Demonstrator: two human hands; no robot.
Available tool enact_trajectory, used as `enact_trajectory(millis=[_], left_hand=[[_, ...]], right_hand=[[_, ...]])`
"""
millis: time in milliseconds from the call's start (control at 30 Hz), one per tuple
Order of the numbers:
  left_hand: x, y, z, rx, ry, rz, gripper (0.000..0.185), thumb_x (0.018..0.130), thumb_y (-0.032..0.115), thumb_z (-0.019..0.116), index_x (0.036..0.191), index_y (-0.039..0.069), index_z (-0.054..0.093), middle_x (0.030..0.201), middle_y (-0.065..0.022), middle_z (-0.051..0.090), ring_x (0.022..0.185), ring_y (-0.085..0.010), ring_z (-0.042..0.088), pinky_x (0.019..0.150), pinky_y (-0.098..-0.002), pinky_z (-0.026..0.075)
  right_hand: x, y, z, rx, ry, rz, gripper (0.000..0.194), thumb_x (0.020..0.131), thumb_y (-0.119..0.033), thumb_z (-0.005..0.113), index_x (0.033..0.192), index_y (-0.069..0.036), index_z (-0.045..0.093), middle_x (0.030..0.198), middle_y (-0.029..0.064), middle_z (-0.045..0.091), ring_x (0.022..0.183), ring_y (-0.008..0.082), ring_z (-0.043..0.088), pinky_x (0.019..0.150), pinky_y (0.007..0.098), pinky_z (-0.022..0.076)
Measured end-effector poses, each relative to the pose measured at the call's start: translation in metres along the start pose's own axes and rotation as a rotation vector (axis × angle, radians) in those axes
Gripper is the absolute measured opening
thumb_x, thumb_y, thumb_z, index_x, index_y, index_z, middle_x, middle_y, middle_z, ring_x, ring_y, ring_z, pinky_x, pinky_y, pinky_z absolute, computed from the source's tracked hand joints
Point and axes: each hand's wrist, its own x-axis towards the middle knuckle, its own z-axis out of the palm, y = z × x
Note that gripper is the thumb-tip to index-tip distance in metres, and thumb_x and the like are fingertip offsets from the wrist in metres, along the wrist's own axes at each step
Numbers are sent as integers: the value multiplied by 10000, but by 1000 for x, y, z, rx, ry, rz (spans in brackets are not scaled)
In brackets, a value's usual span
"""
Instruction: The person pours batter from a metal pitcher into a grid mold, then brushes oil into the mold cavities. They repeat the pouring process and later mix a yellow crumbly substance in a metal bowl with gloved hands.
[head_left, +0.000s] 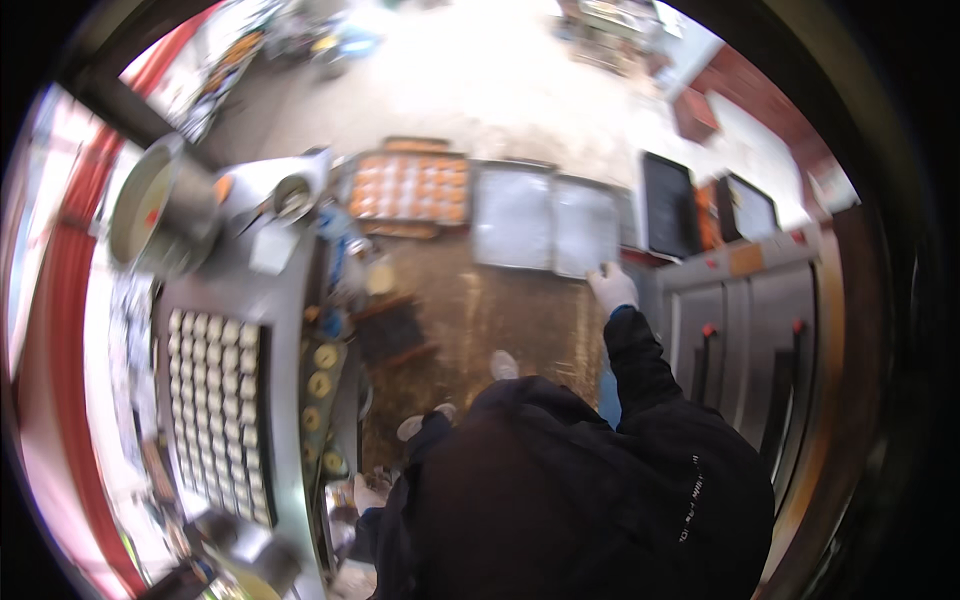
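My right hand (613, 288), in a white glove, is stretched forward at the near right corner of a paper-lined baking tray (586, 225); blur hides whether its fingers touch or grip the rim. A second lined tray (513, 217) lies directly to its left. Farther left, a tray of orange-brown baked pieces (409, 187) stands in rows. My left hand (369, 493), also gloved, hangs low by the edge of the metal table, partly covered by my dark jacket; its fingers cannot be made out clearly.
On the left, a metal table (289, 330) bears a tray of pale dough pieces (217, 412), a large metal pot (161, 210) and a small metal container (294, 199). A steel oven (739, 330) with red-knobbed handles stands on the right. Dark trays (667, 206) lean behind it.
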Motion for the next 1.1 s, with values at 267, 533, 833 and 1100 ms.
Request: enact_trajectory(millis=[267,533,833,1100], left_hand=[[30,58,201,230,-287,-101,326,1101,472,689,1012,159,709,858,19,638,771,-191,608,689,-376,497],[-32,92,278,920,-500,416,368,1082,424,692,1044,63,756,848,-8,669,730,-142,580,661,-339,465],[-7,89,301,1419,-584,496,375,1126,334,549,1334,62,704,1337,-271,742,1302,-427,687,1118,-483,541],[-22,86,276,1548,-624,949,474,1090,421,675,1315,14,767,1174,-154,783,1138,-282,717,1001,-397,552]], right_hand=[[-67,374,-345,-637,694,817,609,1023,-554,662,1444,-113,663,1466,185,702,1349,403,693,1066,572,584],[-153,676,-395,-808,715,739,901,732,-529,952,1437,-54,653,1247,279,756,1171,470,749,1019,595,599],[-169,612,-383,-380,310,876,747,840,-410,812,1429,35,694,1403,288,745,1358,436,686,1144,474,517],[-172,650,-205,-233,316,602,602,784,-308,894,1216,96,782,1132,265,818,1082,370,762,993,484,575]])
